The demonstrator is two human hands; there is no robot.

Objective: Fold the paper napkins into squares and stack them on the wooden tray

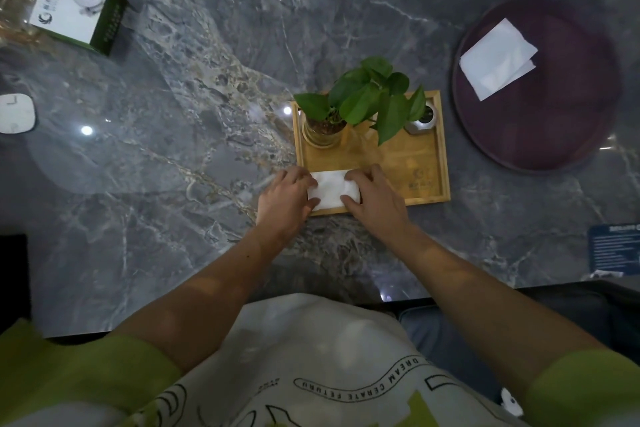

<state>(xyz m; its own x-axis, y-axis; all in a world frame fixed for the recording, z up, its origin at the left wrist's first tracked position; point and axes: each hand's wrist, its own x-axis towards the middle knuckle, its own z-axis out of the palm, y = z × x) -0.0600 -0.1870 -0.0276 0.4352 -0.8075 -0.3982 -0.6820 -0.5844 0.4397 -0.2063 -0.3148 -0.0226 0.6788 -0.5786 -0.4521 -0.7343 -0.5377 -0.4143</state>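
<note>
A folded white napkin (331, 190) lies in the near left corner of the wooden tray (420, 163). My left hand (284, 199) grips its left edge and my right hand (372, 199) grips its right edge, fingers pressed on top. Part of the napkin is hidden under both hands. Further napkins (497, 59), unfolded or loosely folded, lie on a dark round tray (540, 135) at the right.
A potted green plant (363, 97) and a small silver jar (422, 120) stand at the back of the wooden tray. A white and green box (78, 7) sits at the far left, a white device (15, 113) at the left edge, a blue card (614, 248) at the right.
</note>
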